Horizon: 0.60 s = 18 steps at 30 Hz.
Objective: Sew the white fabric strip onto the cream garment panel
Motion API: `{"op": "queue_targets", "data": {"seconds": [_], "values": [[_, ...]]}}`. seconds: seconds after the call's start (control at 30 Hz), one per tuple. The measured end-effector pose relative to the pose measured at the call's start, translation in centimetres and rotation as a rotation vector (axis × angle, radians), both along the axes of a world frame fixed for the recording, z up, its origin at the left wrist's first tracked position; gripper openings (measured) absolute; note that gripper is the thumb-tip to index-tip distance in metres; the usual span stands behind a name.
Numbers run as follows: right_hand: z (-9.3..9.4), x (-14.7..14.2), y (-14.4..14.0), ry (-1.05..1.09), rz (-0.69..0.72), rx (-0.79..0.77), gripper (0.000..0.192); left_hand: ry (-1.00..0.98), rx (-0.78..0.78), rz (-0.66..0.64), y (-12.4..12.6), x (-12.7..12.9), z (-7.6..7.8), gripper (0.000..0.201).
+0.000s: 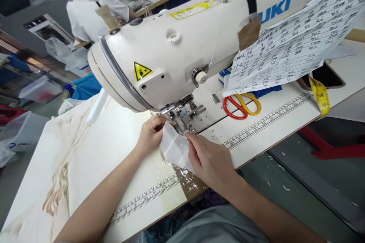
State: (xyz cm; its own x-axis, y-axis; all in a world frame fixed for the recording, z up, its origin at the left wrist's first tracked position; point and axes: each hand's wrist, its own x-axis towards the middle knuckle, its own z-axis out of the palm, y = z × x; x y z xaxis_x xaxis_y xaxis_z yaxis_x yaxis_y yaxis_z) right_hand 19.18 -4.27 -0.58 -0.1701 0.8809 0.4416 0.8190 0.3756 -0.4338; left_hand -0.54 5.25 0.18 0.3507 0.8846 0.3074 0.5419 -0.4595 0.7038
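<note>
At the needle area of a white sewing machine (171, 57), my left hand (152, 133) is closed, its fingertips pinching the edge of a white fabric piece (173, 146). My right hand (212, 159) is closed around a slim metal tool (181, 130) that looks like tweezers. The tool's tip points toward the presser foot (173, 115), where small metal parts hide its end. The fabric lies between both hands, its right edge partly covered by my right fingers. Under it, clear plastic film (186, 178) covers the table's front edge.
Red-and-yellow-handled scissors (242, 106) lie right of the machine. A written paper sheet (296, 34) leans there, beside a yellow tape measure (319, 97) and a phone (327, 76). Cream fabric (58, 186) is bunched on the left. Another person (85, 17) sits behind the machine.
</note>
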Motion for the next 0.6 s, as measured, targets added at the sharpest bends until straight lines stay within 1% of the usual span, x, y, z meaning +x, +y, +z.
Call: {"op": "queue_targets", "data": {"seconds": [0.2, 0.37, 0.6], "values": [[-0.03, 0.05, 0.14, -0.039, -0.006, -0.033, 0.03, -0.002, -0.044, 0.022, 0.06, 0.14, 0.15, 0.026], [-0.07, 0.03, 0.16, -0.037, 0.002, -0.027, 0.03, -0.004, -0.05, 0.025, 0.19, 0.1, 0.08, 0.032], [0.03, -0.04, 0.21, -0.025, 0.004, 0.005, 0.031, 0.001, -0.042, 0.027, 0.24, 0.08, -0.04, 0.034]]}}
